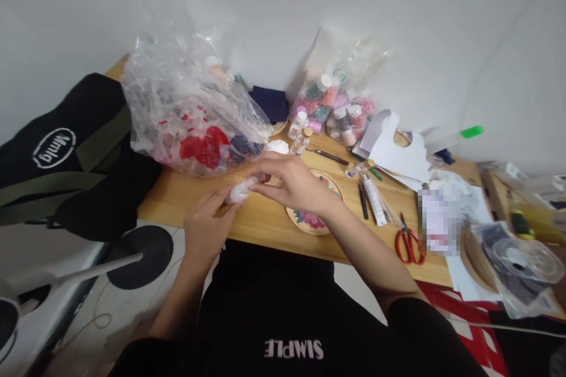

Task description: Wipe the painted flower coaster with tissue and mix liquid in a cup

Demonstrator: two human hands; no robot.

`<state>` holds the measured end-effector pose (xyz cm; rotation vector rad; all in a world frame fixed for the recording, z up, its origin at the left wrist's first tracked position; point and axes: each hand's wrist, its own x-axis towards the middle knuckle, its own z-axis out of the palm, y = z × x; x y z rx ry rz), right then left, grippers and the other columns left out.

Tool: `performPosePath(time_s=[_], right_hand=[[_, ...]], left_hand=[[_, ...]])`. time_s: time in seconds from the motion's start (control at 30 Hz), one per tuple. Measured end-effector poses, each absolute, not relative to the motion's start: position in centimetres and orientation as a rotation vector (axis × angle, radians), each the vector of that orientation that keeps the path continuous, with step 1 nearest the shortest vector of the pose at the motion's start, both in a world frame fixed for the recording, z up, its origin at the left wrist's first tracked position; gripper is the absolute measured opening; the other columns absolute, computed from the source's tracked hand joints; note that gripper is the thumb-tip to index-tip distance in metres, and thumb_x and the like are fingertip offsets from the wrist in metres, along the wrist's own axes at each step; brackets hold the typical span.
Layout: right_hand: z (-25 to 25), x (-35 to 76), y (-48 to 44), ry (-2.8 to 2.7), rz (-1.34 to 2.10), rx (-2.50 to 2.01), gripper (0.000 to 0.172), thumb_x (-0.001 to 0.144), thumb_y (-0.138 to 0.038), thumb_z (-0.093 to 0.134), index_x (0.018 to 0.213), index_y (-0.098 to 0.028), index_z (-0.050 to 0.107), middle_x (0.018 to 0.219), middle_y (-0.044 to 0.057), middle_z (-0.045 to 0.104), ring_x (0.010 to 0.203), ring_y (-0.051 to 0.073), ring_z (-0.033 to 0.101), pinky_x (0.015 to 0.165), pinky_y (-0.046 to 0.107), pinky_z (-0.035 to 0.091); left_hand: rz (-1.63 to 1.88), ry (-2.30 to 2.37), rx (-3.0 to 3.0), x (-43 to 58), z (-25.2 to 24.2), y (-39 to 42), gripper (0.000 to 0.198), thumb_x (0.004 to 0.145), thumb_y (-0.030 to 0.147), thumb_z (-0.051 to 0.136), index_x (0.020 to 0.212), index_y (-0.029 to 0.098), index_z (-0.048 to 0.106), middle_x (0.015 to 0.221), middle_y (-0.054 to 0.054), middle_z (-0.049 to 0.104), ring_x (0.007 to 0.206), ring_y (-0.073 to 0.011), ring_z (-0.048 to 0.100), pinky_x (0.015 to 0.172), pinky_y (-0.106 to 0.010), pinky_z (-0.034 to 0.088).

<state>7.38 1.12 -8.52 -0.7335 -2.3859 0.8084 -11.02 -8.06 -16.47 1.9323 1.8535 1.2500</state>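
Observation:
My left hand (207, 222) and my right hand (289, 179) meet over the front of a wooden table (260, 221). Both close on a small white soft lump (241, 191), the left from below, the right pinching its upper end. Under my right wrist lies a round wooden hoop with flower embroidery (313, 219). A big clear plastic bag with red and dark cloth pieces (190, 112) stands just behind my hands.
A black bag (75, 153) sits at the table's left end. Bead jars in clear bags (336, 109), small bottles (299, 129), pens (369, 197), white paper (398, 150) and red scissors (409, 244) lie to the right. A white stand (66, 277) is on the floor at left.

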Motion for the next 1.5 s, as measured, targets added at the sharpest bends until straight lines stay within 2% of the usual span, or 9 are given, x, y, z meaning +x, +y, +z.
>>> performPosePath(time_s=[0.17, 0.27, 0.5, 0.7, 0.97, 1.17, 1.27, 1.37, 1.5], right_hand=[[-6.8, 7.9, 1.6, -2.375, 0.751, -0.784, 0.009, 0.091, -0.02, 0.062, 0.096, -0.015, 0.069, 0.084, 0.002, 0.065, 0.074, 0.013, 0.059, 0.071, 0.026, 0.045], [-4.5, 10.1, 2.3, -2.324, 0.682, -0.801, 0.013, 0.09, -0.026, 0.064, 0.096, -0.016, 0.07, 0.082, 0.002, 0.066, 0.074, 0.013, 0.061, 0.071, 0.027, 0.047], [0.2, 17.3, 4.0, -2.129, 0.259, -1.325, 0.014, 0.081, -0.025, 0.066, 0.089, -0.017, 0.074, 0.082, 0.003, 0.069, 0.069, 0.015, 0.061, 0.067, 0.031, 0.048], [-3.9, 19.1, 8.0, -2.263, 0.07, -1.852, 0.019, 0.074, -0.016, 0.058, 0.085, -0.014, 0.075, 0.081, 0.009, 0.071, 0.075, 0.023, 0.063, 0.072, 0.035, 0.045], [-7.8, 19.7, 10.2, -2.23, 0.078, -1.873, 0.021, 0.072, -0.011, 0.053, 0.079, -0.016, 0.073, 0.084, 0.013, 0.072, 0.081, 0.027, 0.063, 0.075, 0.037, 0.044], [-7.3, 19.9, 9.2, -2.068, 0.022, -1.803, 0.024, 0.079, -0.02, 0.055, 0.095, -0.014, 0.071, 0.099, 0.016, 0.07, 0.086, 0.027, 0.064, 0.083, 0.041, 0.049], [-7.0, 19.3, 8.0, -1.823, 0.216, -1.642, 0.027, 0.084, -0.033, 0.055, 0.099, -0.016, 0.069, 0.102, 0.014, 0.07, 0.087, 0.024, 0.066, 0.084, 0.041, 0.052], [-7.1, 18.3, 6.6, -1.391, 0.765, -1.335, 0.042, 0.084, -0.058, 0.054, 0.095, -0.019, 0.067, 0.093, 0.01, 0.072, 0.089, 0.024, 0.069, 0.082, 0.04, 0.056], [-7.6, 17.0, 4.4, -1.075, 1.357, -1.006, 0.061, 0.084, -0.074, 0.039, 0.102, -0.021, 0.064, 0.111, 0.013, 0.073, 0.114, 0.026, 0.067, 0.094, 0.046, 0.055]], left_hand=[[1.276, 1.766, 1.577, -9.9, -15.8, -7.2, 0.039, 0.081, 0.045, 0.071, 0.11, 0.019, 0.07, 0.097, -0.006, 0.076, 0.081, -0.0217, 0.073, 0.078, -0.038, 0.063], [1.208, 1.698, 1.419, -9.8, -15.0, -6.5, 0.054, 0.076, 0.047, 0.073, 0.121, 0.019, 0.065, 0.104, -0.008, 0.075, 0.079, -0.0207, 0.073, 0.074, -0.037, 0.063], [0.963, 1.67, 1.427, -10.8, -15.2, -6.4, 0.033, 0.075, 0.044, 0.066, 0.094, 0.018, 0.071, 0.09, -0.008, 0.076, 0.073, -0.0219, 0.072, 0.072, -0.038, 0.062], [0.923, 1.672, 1.447, -11.0, -15.6, -6.7, 0.03, 0.078, 0.044, 0.063, 0.093, 0.019, 0.071, 0.089, -0.007, 0.078, 0.074, -0.022, 0.072, 0.073, -0.037, 0.061], [0.963, 1.689, 1.524, -11.7, -15.5, -6.7, 0.02, 0.08, 0.036, 0.064, 0.092, 0.021, 0.071, 0.087, -0.007, 0.078, 0.069, -0.0212, 0.073, 0.069, -0.036, 0.062], [0.981, 1.754, 1.75, -11.2, -15.0, -6.1, 0.025, 0.087, 0.035, 0.057, 0.1, 0.018, 0.07, 0.097, -0.009, 0.076, 0.077, -0.0213, 0.073, 0.072, -0.035, 0.06], [0.924, 1.786, 2.084, -9.9, -13.5, -3.8, 0.025, 0.092, 0.03, 0.053, 0.107, 0.016, 0.068, 0.103, -0.011, 0.074, 0.089, -0.0224, 0.071, 0.08, -0.034, 0.058], [0.736, 1.775, 2.274, -8.0, -12.1, -0.1, 0.027, 0.094, 0.019, 0.048, 0.112, 0.013, 0.066, 0.109, -0.014, 0.071, 0.1, -0.0254, 0.069, 0.088, -0.037, 0.054], [0.449, 1.597, 2.449, -5.3, -11.8, 4.7, 0.012, 0.081, 0.006, 0.06, 0.08, 0.014, 0.07, 0.092, -0.014, 0.073, 0.095, -0.0293, 0.069, 0.085, -0.038, 0.052]])
